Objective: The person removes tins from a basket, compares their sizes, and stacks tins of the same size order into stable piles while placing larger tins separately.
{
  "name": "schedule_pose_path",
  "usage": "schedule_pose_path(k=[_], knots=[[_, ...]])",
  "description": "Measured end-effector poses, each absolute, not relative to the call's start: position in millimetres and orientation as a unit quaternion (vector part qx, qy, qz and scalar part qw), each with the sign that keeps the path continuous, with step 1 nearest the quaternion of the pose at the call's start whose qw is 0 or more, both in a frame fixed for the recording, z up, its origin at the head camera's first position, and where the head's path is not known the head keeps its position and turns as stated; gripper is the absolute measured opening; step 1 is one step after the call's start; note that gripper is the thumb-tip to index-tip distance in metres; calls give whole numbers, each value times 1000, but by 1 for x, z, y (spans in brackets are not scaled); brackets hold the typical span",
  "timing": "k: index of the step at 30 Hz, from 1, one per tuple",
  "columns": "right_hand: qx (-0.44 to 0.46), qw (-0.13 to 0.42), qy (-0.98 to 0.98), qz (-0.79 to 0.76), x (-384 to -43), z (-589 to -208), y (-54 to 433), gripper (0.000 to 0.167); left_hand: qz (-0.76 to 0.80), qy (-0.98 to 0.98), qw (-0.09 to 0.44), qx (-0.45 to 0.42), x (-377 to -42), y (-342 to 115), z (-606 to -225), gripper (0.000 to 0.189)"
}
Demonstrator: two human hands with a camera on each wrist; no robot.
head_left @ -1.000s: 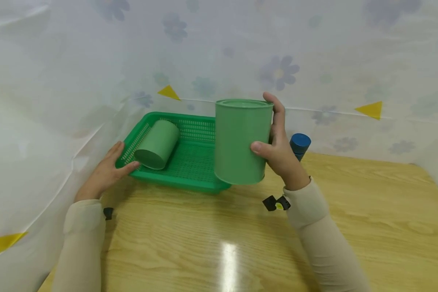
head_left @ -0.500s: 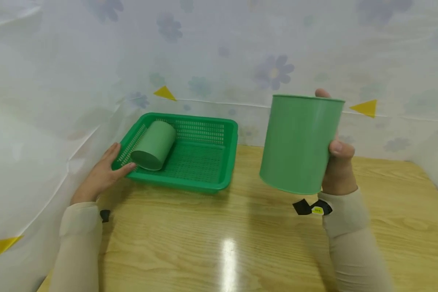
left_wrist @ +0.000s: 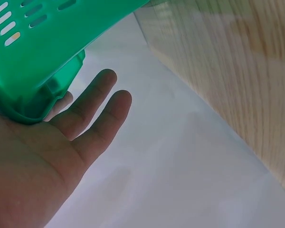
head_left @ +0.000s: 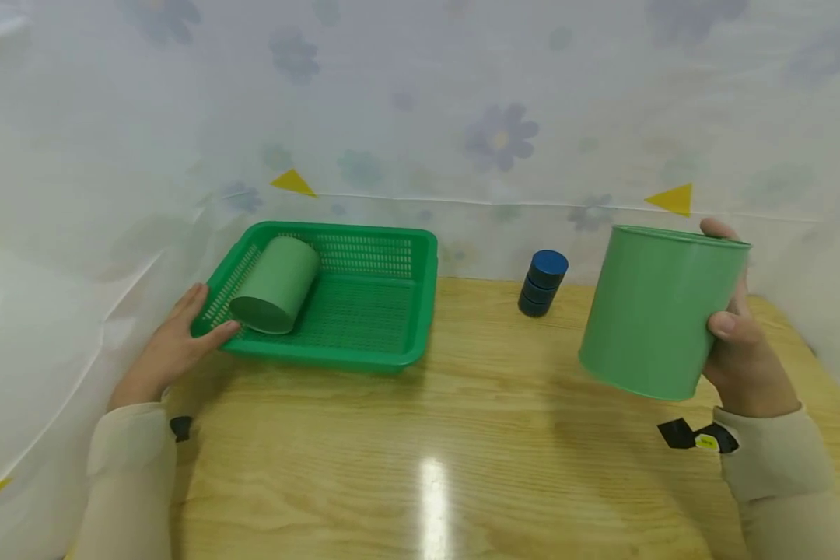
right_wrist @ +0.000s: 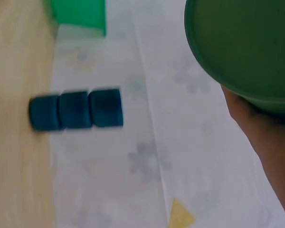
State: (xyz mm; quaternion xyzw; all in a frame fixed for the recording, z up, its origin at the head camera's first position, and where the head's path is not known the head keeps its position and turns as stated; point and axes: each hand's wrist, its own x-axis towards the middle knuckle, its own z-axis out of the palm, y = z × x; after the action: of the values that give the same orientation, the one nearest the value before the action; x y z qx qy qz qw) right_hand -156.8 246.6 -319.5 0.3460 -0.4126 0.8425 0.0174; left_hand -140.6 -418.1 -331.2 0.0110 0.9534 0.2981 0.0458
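My right hand [head_left: 752, 362] holds a large green can [head_left: 661, 311] above the table's right part, thumb on its near side and a fingertip at its top rim. The can tilts slightly. In the right wrist view the can's round end [right_wrist: 251, 42] fills the upper right corner. At the left, my left hand [head_left: 164, 350] touches the corner of a green plastic basket [head_left: 322, 354], thumb along the front rim. The left wrist view shows its fingers [left_wrist: 104, 118] spread beside the basket corner [left_wrist: 61, 47]. A second green can [head_left: 276, 284] lies on its side inside the basket.
A dark blue ridged cylinder [head_left: 542, 284] stands on the wooden table [head_left: 336, 459] between the basket and the held can. Behind it hangs a white floral sheet [head_left: 392, 117] with yellow triangular markers. Another white sheet borders the table's left side.
My right hand has carried the can to the right, away from the basket, uncovering the blue cylinder. The left hand has stayed at the basket corner while the head view shifted slightly.
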Motion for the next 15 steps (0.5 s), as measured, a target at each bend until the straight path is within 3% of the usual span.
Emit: schedule_pose_path(k=[6,15], knots=[[297,76,-469,828,-153,-343,283,85,291,955,49,12,-141,-422,-331,95],[207,120,-663,710,-148,-362,305,83,296,953,54,16,-144,-420,-334,95]])
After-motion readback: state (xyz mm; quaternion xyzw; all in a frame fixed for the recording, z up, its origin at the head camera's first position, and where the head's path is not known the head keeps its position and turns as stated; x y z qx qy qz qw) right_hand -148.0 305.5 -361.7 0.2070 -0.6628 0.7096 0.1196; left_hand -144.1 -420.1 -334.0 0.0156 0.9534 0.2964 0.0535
